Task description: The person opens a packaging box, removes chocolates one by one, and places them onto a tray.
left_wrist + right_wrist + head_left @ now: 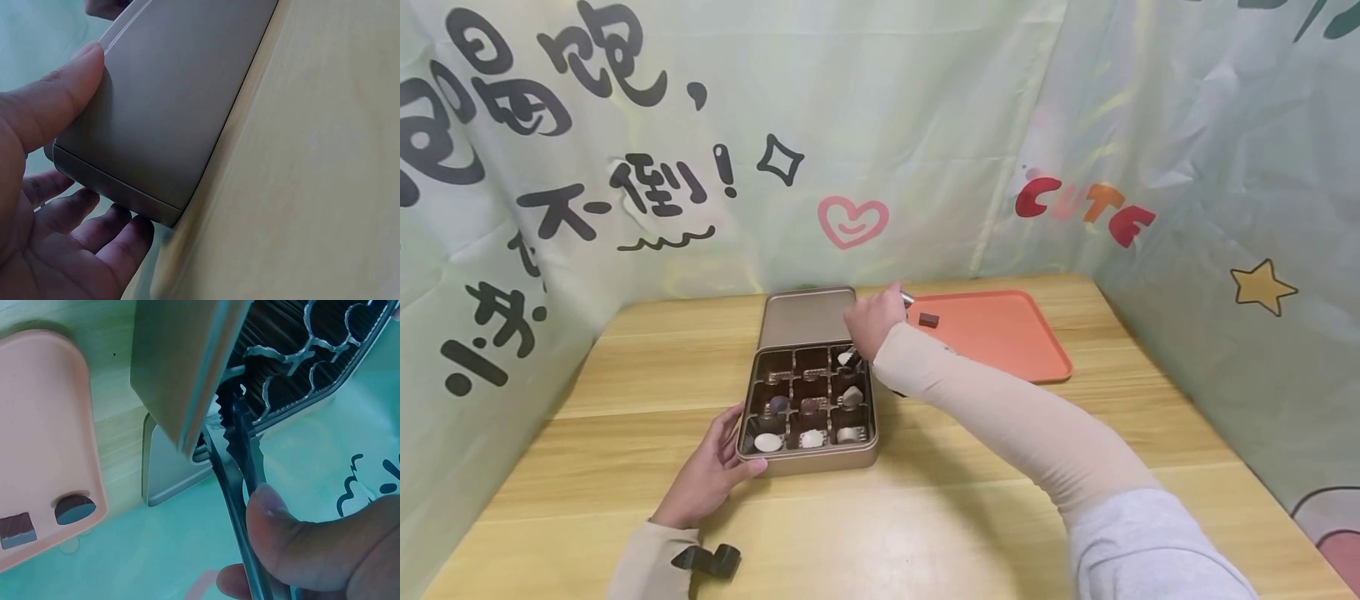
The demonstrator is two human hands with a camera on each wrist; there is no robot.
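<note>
An open metal tin (820, 463) holds a dark divider with several compartments. My left hand (703, 479) grips its near left corner, thumb on the front wall and fingers along the side. My right hand (876, 321) holds metal tongs (250, 465) between thumb and fingers. Their dark serrated tips reach into the far right compartment, where a white piece (846, 358) shows by them in the head view. White pieces fill the near row, among them an oval one (767, 442). In the middle row lie a dark round piece (778, 405), a brown one and a greyish one (852, 396).
The tin's lid (808, 317) lies folded back behind it. On the right is an orange tray (1000, 350) with a dark brown block (928, 320) and a dark rounded piece (75, 509). A printed cloth (940, 167) hangs round the wooden table (925, 517).
</note>
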